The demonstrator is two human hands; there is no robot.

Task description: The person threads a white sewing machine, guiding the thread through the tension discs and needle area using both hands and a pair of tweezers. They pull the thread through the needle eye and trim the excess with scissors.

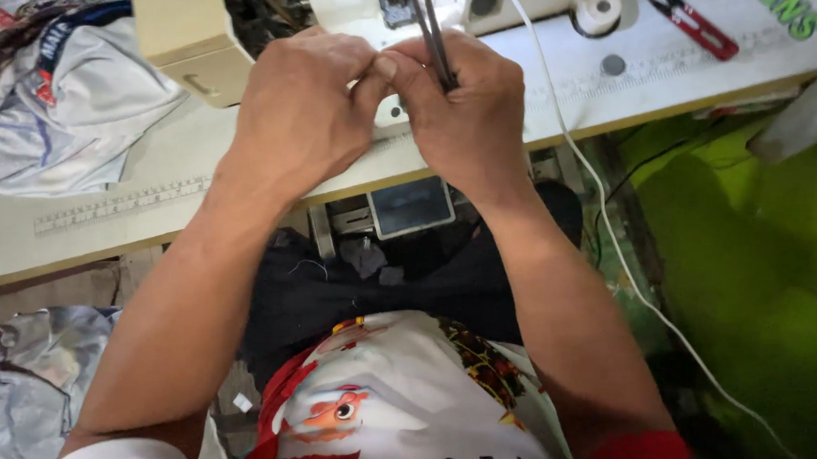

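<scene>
From the head view, the 2 hands meet at the sewing machine (252, 30) on the cream table (78, 215) — the right hand (469, 113) pinching slim metal tweezers (435, 38) upright, the left hand (304, 106) clenched, touching it.

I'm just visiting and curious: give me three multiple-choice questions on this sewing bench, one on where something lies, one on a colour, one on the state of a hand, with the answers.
1. Where do the red-handled snips lie?
A. on the machine table, upper right of the hands
B. on the person's lap
C. on the floor at lower left

2. What colour is the cord running down off the table?
A. black
B. white
C. red

3. What is the right hand doing?
A. lying flat and open
B. hanging off the table
C. closed in a grip on thin metal tweezers

Answers: 1 A, they rest on the tabletop near the far corner. 2 B, it shows pale against the green cloth. 3 C, the fingers pinch the tweezers, beside the left hand.
</scene>
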